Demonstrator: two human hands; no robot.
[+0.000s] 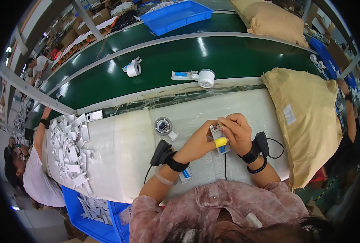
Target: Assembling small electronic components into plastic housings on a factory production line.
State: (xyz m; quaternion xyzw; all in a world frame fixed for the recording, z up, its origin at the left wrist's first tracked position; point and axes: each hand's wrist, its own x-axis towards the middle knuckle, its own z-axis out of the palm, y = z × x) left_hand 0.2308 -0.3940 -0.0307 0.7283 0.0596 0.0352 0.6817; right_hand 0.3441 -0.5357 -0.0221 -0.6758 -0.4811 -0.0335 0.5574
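Observation:
My left hand (199,139) and my right hand (237,130) meet over the white table (123,150) and together grip a small white and clear plastic part (217,131). The thumb of my left hand wears a yellow finger cot (221,141). A blue piece shows just under the part. Each wrist carries a black strapped device, the left one (162,153) and the right one (261,142) with a cable. An open round white housing (163,126) lies on the table left of my hands. Another small blue and white part (186,175) lies under my left forearm.
A heap of white plastic pieces (73,150) covers the table's left end above a blue bin (92,214). The green conveyor belt (236,56) carries two round white units (206,78) (133,68). A tan sack (309,121) lies at the right. A co-worker (30,170) sits at left.

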